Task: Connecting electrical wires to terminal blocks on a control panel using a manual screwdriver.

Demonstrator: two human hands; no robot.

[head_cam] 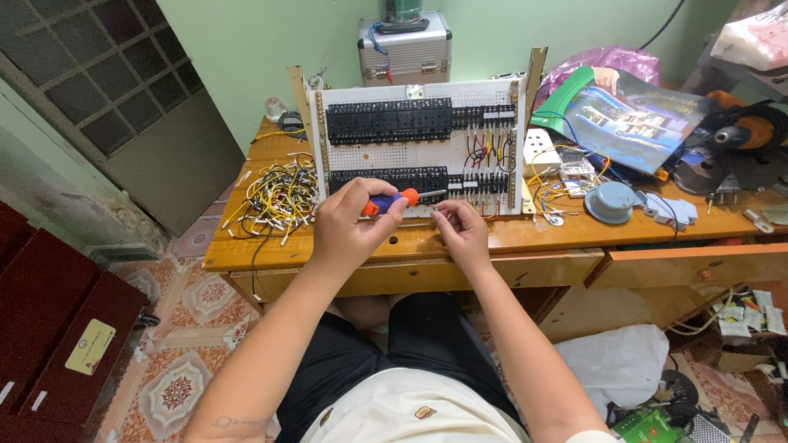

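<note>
Left hand (349,221) grips an orange-and-blue screwdriver (392,201) by its handle, a light, rigid tool. Right hand (461,226) pinches something too small to identify at the near edge of the white wiring panel (410,152)

A tangle of yellow and white loose wires (275,197) lies on the wooden desk (574,234) left of the grip. Behind it, a silver metal case (405,47) stands against the pale green wall (246,49). To the right sit a round grey-blue plastic cap (612,202) and a glossy printed sheet (632,119). Below right, a white plastic bag (620,365) rests on the patterned tile floor (176,385).
</note>
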